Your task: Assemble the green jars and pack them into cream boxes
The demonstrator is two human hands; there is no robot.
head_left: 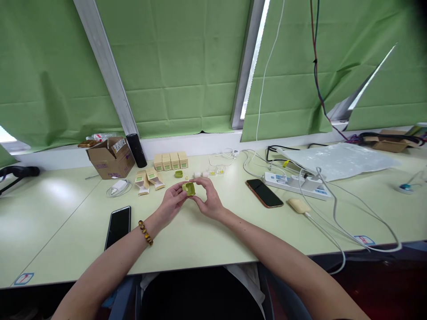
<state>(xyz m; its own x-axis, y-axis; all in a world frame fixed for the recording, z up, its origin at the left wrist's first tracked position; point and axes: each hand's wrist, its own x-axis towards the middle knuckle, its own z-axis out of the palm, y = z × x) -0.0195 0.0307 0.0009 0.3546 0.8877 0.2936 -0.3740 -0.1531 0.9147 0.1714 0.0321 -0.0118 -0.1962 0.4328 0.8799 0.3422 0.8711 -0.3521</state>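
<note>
Between my two hands, above the table, is a small square olive-green plastic case (189, 189), its hollow side facing me. My left hand (174, 198) grips its left side with the thumb at the front. The fingers of my right hand (209, 198) curve round its upper right edge, with the thumb below. Just beyond lies another small green case part (179, 174) on the table. To its right stand several small clear and white pieces (212, 171), too small to name. Two opened small cartons (142, 182) lie to the left.
Several closed small cartons (171, 161) stand in a row at the back. A cardboard box (111, 159) and black cylinder (136, 150) are farther left. Phones lie left (118, 226) and right (264, 193). A power strip (296, 185) with trailing cables and a cream-coloured case (298, 205) are right.
</note>
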